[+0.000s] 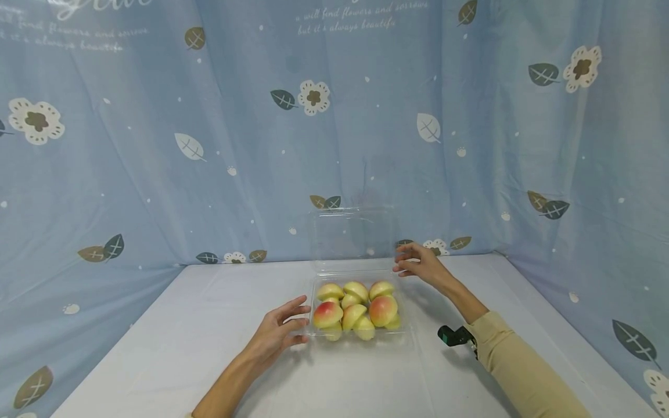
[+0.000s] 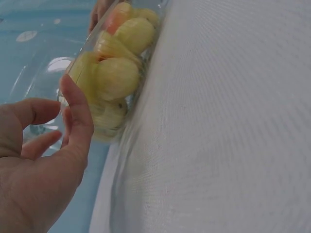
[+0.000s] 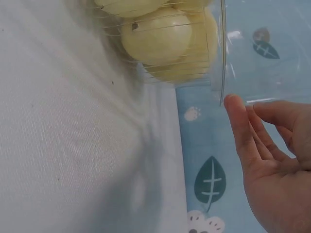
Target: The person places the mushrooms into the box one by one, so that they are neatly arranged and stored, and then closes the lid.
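A clear plastic clamshell box (image 1: pixel 319 280) sits on the white table, its transparent lid (image 1: pixel 355 241) raised at the back. Several yellow-green, red-blushed fruits that look like peaches (image 1: pixel 383 310) fill it. My left hand (image 1: pixel 274 330) is at the box's left side, fingers slightly bent; in the left wrist view, the fingertips are at the rim beside the fruit (image 2: pixel 116 77), and contact is hard to tell. Near the back right corner, beside the lid, hovers my right hand (image 1: pixel 424 268) with loose fingers. From the right wrist, one fingertip (image 3: pixel 233 102) appears close to the box's edge.
The white tabletop (image 1: pixel 209 313) extends around the box. Behind and on both sides hangs a blue curtain (image 1: pixel 251 174) printed with flowers and leaves. A small black device (image 1: pixel 455 335) is attached at the right wrist, beside a beige sleeve (image 1: pixel 517 360).
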A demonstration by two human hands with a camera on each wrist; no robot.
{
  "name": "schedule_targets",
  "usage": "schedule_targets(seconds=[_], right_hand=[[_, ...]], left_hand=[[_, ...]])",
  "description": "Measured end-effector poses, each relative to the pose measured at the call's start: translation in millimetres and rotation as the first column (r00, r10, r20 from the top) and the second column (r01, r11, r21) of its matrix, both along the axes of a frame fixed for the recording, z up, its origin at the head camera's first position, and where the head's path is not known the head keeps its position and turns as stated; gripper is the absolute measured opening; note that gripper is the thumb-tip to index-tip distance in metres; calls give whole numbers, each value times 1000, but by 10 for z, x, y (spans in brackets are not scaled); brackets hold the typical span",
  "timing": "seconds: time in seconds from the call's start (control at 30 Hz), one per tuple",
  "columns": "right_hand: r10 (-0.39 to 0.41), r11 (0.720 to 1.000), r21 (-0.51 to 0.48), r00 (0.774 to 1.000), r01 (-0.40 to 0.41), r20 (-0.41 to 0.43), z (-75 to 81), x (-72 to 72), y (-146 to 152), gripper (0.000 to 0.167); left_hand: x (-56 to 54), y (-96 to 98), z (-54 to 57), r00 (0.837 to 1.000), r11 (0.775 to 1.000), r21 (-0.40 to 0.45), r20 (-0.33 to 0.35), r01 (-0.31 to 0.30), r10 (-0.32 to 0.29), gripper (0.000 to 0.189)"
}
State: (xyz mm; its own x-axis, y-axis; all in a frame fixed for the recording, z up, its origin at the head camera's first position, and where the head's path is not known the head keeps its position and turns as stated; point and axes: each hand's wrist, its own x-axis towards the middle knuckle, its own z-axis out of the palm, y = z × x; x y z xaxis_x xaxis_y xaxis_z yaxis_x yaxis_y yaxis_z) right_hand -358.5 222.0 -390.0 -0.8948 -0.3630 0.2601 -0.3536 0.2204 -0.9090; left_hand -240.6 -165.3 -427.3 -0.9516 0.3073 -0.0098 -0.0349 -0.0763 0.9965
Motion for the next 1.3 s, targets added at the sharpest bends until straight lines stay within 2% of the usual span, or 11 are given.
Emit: schedule_targets(seconds=[0.23,0.47,0.6,0.8,1.17,1.3], right_hand=[[-3,1000,3,998,4,-55,-22,-8,-8,36],[-12,1000,17,998,13,-59,-37,10,-1,30],[-11,1000,29,998,13,-60,-51,6,9,25],[-15,999,44,998,18,-66,-80,2,22,22],[-31,998,52,998,33,-46,-159,32,58,19],[-57,994,90,994,66,-90,-171,67,64,19]], left_hand=[[-4,10,-3,1000,1000,16,2,-26,26,62],[5,8,18,1000,999,29,-11,-18,18,63],[-2,13,24,1000,999,32,-1,-14,14,65],[-10,25,30,999,998,44,30,-41,40,62],[-4,3,51,999,997,72,51,-11,7,59],[-12,1,50,998,996,92,61,-19,14,62]])
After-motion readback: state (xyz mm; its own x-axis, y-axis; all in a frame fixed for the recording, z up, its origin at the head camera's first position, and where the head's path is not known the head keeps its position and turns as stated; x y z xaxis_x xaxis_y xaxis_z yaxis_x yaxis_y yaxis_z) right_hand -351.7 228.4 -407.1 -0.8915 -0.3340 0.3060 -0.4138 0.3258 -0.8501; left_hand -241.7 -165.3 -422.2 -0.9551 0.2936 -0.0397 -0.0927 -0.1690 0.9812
